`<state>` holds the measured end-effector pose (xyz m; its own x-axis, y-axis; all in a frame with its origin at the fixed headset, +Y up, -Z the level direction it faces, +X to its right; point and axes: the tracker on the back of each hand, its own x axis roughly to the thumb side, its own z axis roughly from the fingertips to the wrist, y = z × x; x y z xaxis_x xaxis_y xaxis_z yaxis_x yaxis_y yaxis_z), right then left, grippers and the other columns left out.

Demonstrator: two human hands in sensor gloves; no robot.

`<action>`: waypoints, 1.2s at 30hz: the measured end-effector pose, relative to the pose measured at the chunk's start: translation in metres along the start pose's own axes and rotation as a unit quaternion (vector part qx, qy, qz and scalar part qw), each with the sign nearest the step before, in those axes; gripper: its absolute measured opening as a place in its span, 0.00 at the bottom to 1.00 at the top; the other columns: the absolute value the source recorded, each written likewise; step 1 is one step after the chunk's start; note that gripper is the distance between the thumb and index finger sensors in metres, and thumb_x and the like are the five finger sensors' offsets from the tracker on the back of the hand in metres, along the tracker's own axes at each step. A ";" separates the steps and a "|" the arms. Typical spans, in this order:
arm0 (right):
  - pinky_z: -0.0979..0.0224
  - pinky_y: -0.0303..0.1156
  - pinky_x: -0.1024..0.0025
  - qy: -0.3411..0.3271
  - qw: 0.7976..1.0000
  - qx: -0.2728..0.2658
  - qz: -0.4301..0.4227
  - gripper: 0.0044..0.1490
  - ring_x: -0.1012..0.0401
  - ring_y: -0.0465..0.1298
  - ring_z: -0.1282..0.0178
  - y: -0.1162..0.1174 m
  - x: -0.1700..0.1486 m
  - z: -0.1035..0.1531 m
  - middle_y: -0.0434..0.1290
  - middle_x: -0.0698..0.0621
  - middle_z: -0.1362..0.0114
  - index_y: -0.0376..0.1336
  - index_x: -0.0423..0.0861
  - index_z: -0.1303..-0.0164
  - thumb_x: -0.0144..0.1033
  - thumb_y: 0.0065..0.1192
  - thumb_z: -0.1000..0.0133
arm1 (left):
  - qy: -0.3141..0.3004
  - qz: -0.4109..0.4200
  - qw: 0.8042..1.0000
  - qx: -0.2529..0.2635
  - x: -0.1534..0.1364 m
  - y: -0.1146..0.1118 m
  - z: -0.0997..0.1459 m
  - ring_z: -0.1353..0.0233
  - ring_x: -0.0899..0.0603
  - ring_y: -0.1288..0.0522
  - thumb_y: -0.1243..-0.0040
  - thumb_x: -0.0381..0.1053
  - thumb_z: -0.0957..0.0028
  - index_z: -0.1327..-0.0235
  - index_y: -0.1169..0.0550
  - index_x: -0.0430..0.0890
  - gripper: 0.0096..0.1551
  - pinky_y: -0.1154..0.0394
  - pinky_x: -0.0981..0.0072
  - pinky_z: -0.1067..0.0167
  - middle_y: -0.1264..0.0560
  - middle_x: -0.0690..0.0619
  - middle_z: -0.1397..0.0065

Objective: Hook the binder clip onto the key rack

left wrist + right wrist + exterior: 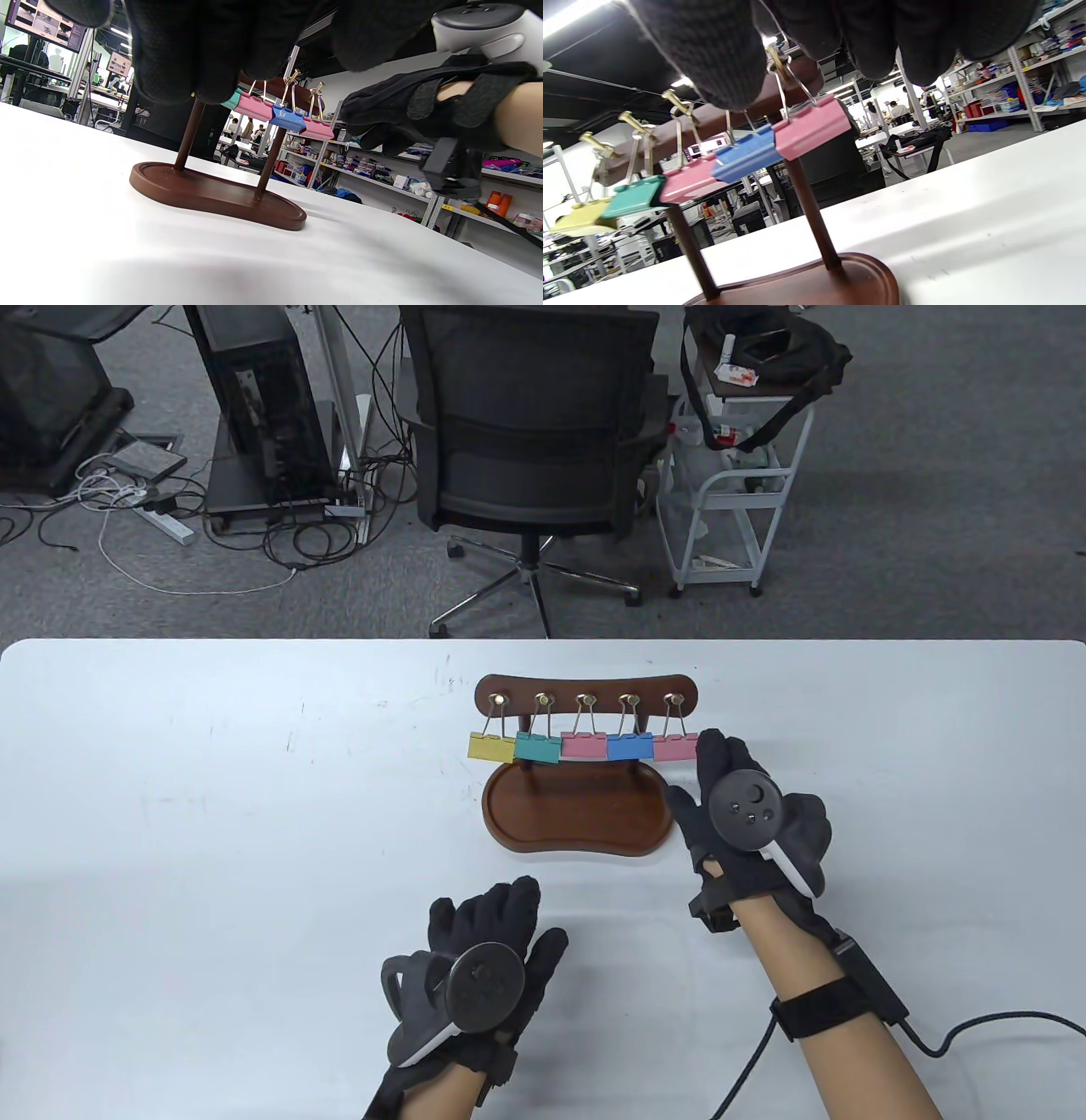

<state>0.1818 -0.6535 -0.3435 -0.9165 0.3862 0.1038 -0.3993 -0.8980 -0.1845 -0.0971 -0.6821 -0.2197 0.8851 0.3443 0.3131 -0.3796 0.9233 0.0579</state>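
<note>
- Your right hand (747, 814) hangs just beside the rack's right end, fingers loosely spread and pointing at the last pink clip (675, 748). It seems to hold nothing, though the table view is too coarse to say whether a fingertip brushes the clip.
- That pink clip, the task's thing by my reading, hangs by its wire loop from the rightmost brass hook (674, 700), so the hooking looks done and your hand is placed to let go cleanly.
- Your left hand (475, 967) rests flat on the white table (212, 814), fingers spread and empty, well apart from the rack. I judge it parked out of the way.
- The key rack (585, 694) is dark, glossy wood: a curved bar on two slim posts above a kidney-shaped tray base (577, 814) with a raised rim.
- The other four clips, yellow (492, 746), teal (536, 748), pink (584, 746) and blue (629, 747), have smooth painted bodies and thin wire handles, crowding edge to edge.
</note>
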 end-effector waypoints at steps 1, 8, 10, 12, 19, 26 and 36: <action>0.29 0.61 0.31 -0.005 1.000 0.001 -0.001 0.53 0.28 0.65 0.24 -0.002 0.000 0.003 0.59 0.26 0.16 0.51 0.34 0.13 0.49 0.68 0.41 | -0.001 0.000 1.000 0.000 0.000 0.000 0.000 0.30 0.22 0.24 0.40 0.60 0.38 0.20 0.27 0.33 0.42 0.43 0.17 0.32 0.24 0.31 0.25; 0.29 0.61 0.30 -0.039 0.999 0.006 -0.004 0.52 0.28 0.64 0.25 -0.015 0.001 0.044 0.59 0.26 0.16 0.52 0.34 0.13 0.49 0.67 0.40 | -0.005 -0.001 1.000 0.001 0.003 -0.001 0.000 0.30 0.23 0.24 0.40 0.60 0.38 0.20 0.27 0.33 0.42 0.43 0.17 0.32 0.25 0.31 0.24; 0.29 0.61 0.30 -0.044 0.999 0.008 -0.007 0.52 0.28 0.64 0.25 -0.017 0.000 0.055 0.59 0.25 0.16 0.52 0.35 0.13 0.49 0.67 0.40 | -0.007 -0.001 1.000 0.001 0.003 -0.001 0.000 0.30 0.22 0.24 0.40 0.60 0.38 0.20 0.27 0.33 0.42 0.43 0.17 0.32 0.25 0.31 0.25; 0.29 0.61 0.30 -0.047 0.999 0.013 -0.005 0.52 0.28 0.64 0.25 -0.017 -0.001 0.066 0.59 0.25 0.16 0.52 0.34 0.13 0.49 0.67 0.40 | -0.007 -0.001 1.000 0.001 0.003 -0.001 0.000 0.30 0.22 0.24 0.40 0.60 0.38 0.20 0.27 0.33 0.42 0.42 0.17 0.32 0.25 0.31 0.25; 0.29 0.61 0.30 -0.040 0.999 0.028 -0.008 0.50 0.28 0.64 0.25 -0.013 -0.007 0.100 0.59 0.25 0.16 0.54 0.34 0.14 0.49 0.66 0.40 | -0.010 0.001 1.000 0.000 0.004 -0.002 0.001 0.30 0.23 0.24 0.40 0.60 0.38 0.20 0.27 0.33 0.42 0.42 0.17 0.32 0.24 0.31 0.25; 0.29 0.60 0.30 -0.015 0.999 0.044 -0.005 0.49 0.28 0.64 0.25 -0.002 -0.012 0.118 0.59 0.25 0.16 0.55 0.34 0.15 0.48 0.66 0.39 | -0.011 0.001 1.000 0.000 0.005 -0.002 0.002 0.30 0.22 0.24 0.40 0.60 0.38 0.20 0.27 0.33 0.42 0.42 0.17 0.32 0.24 0.31 0.25; 0.29 0.61 0.30 0.004 0.998 0.053 0.018 0.49 0.28 0.64 0.25 0.013 -0.015 0.126 0.59 0.25 0.17 0.55 0.34 0.15 0.48 0.66 0.39 | -0.010 0.000 1.000 -0.002 0.005 -0.002 0.002 0.30 0.22 0.24 0.40 0.60 0.38 0.20 0.27 0.33 0.42 0.42 0.17 0.31 0.24 0.31 0.25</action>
<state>0.1936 -0.6972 -0.2246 -0.9305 0.3549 0.0909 -0.3623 -0.9282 -0.0844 -0.0925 -0.6824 -0.2165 0.8796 0.3409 0.3319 -0.3786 0.9240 0.0542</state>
